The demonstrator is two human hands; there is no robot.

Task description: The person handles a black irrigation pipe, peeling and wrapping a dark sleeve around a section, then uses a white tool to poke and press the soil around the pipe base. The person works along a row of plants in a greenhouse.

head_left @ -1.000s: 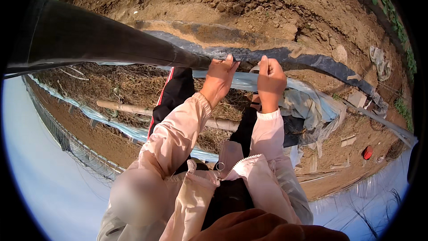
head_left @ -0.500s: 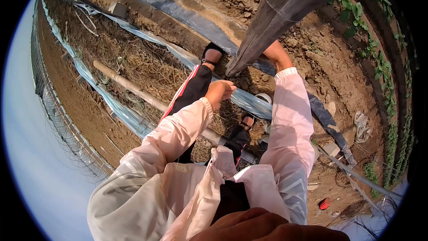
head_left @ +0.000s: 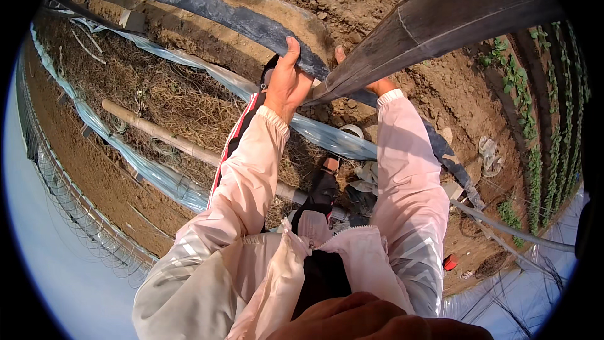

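A thick, weathered grey bamboo pole slants from the upper right down to the ground before me. My right hand is wrapped round its lower part from behind; the thumb shows on the left side, while the pole hides most of the fingers. My left hand is beside the pole's lower end, thumb stretched upward and apart from the palm. Its other fingers are partly hidden, and I cannot tell whether they touch the pole. A strip of dark plastic film runs along the soil behind my left hand.
Clear bluish plastic film lies bunched across the ground near my feet. Left of me lie dry stalks and a pale pole. Green plant rows grow at the right, and a metal pipe crosses the lower right.
My left hand has moved up and forward to the pole's lower end, its thumb now raised. The pole leans further right, and my right thumb now shows at its left side.
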